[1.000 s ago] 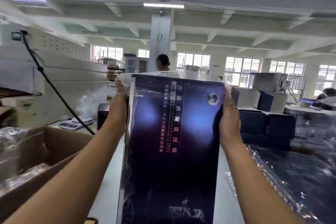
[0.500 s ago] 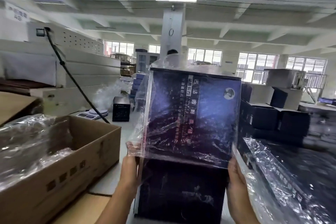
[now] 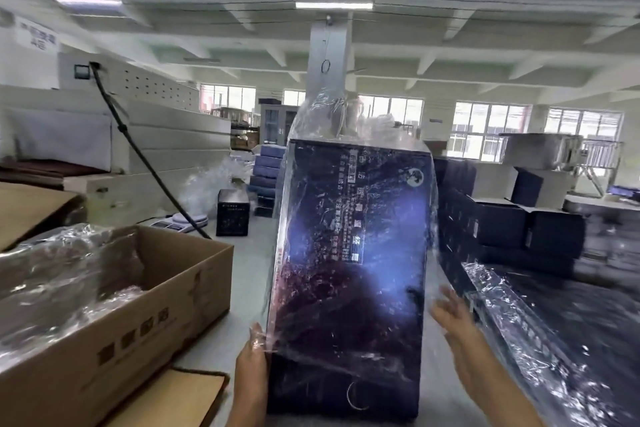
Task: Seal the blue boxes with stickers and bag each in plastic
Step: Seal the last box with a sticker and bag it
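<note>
The left hand pinches the bag against the box's lower corner. The right hand hangs open beside it. The box is likely stiff but slippery, so the sides look safest to grip.

blue box upright in plastic bag | left hand grips lower-left edge | right hand spread alongside

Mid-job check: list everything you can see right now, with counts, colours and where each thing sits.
blue box: one, dark blue, upright at centre
plastic bag: one, clear, over the box, bottom strip uncovered
cardboard carton: one, brown, left, clear plastic inside
scale: one, white, behind carton
small box: one, black, beside scale
dark boxes: several, navy, stacked at right
left hand: one, grips bag edge at box's lower left
right hand: one, open, blurred, by box's lower right
</note>
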